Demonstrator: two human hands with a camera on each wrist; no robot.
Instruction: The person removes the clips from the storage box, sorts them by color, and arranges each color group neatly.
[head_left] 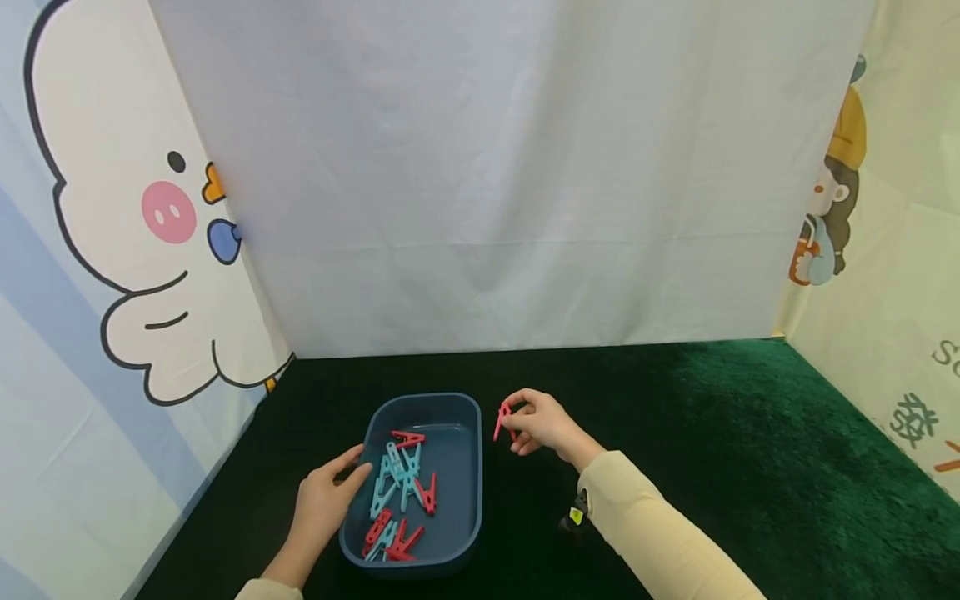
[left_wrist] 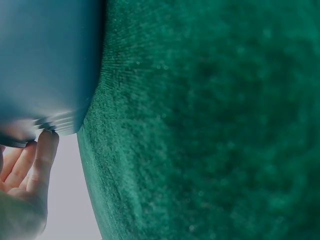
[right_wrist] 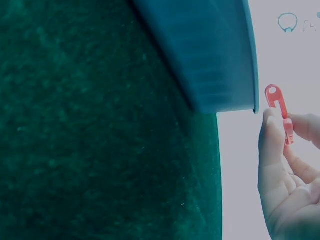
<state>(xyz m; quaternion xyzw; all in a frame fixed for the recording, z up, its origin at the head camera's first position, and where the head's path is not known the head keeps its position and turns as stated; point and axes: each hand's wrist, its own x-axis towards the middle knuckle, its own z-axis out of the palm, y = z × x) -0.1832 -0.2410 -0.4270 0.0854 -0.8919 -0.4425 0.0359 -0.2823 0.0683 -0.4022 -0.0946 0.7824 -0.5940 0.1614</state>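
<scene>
Red clothespin: grasped in the right hand, located to the right of the blue tray.

Head view: I read the right hand as pinching this clothespin between thumb and fingers, just beside the tray's right rim and apart from it. The tray stands on the green desk, nearer to the desk's left edge than to its right edge. I observe the left hand holding the tray lightly at its left rim, thumb over the rim and fingers on the outer side. Within the tray, pale blue clothespins overlap along the left half; loose red clothespins lie among and beside them. The overlap prevents me from giving an exact count. A pale cloth hangs along the desk's far edge.

Left wrist view: I receive the tray's outer wall at upper left, with fingertips of the left hand touching it near a ribbed section. The desk's green covering occupies the right side, partly blurred.

Right wrist view: I confirm the right hand's grasp. The clothespin sits between thumb and fingers, its holed end projecting past the thumb, clear of both the desk and the tray wall.
</scene>
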